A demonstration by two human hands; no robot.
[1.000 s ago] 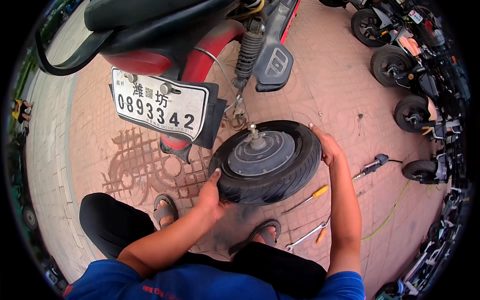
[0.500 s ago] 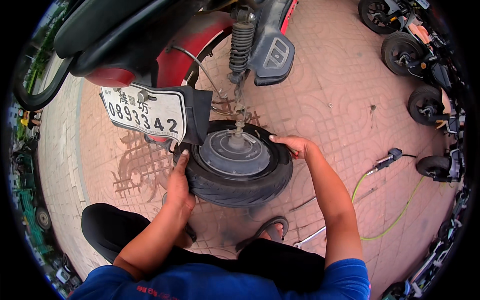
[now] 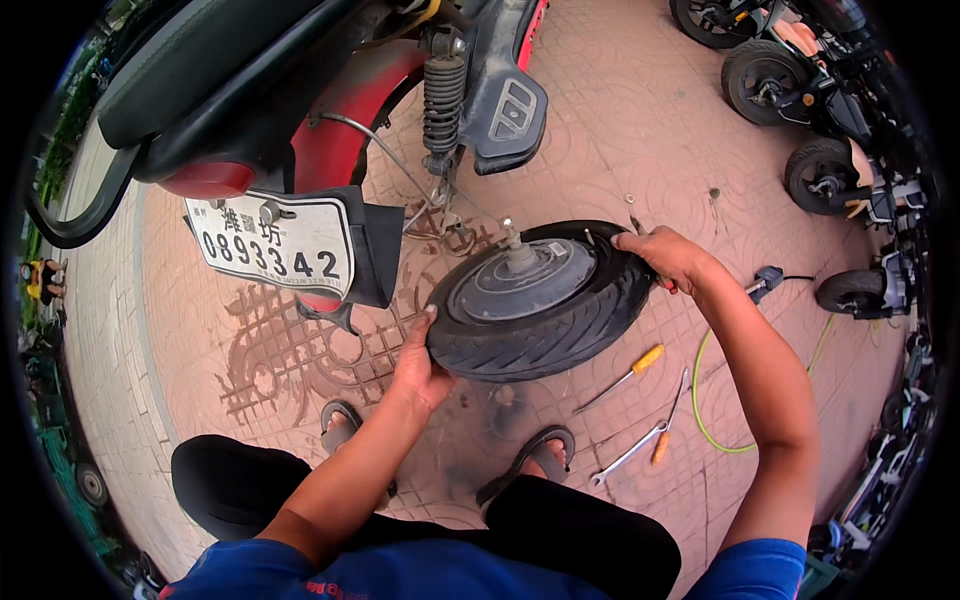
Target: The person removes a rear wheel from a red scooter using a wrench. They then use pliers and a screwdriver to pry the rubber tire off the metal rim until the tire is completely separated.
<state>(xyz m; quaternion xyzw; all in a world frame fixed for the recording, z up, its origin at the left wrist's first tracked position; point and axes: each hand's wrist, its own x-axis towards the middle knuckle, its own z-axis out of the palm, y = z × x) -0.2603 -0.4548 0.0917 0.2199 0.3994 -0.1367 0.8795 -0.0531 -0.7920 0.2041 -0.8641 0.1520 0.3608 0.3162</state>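
Worn on the head, one fisheye camera looks down and forward, close over the wheel (image 3: 540,300)

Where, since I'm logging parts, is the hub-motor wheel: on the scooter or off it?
Off: the left hand and right hand hold the hub-motor wheel, its upper axle end apart from the shock absorber.

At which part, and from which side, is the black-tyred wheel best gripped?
Probably by the outer tyre, coming from left and right together, as the left hand and right hand do. The wheel is tilted, hub face upward, so its thick round edge offers opposite places to clasp, while the axle projects from the middle.
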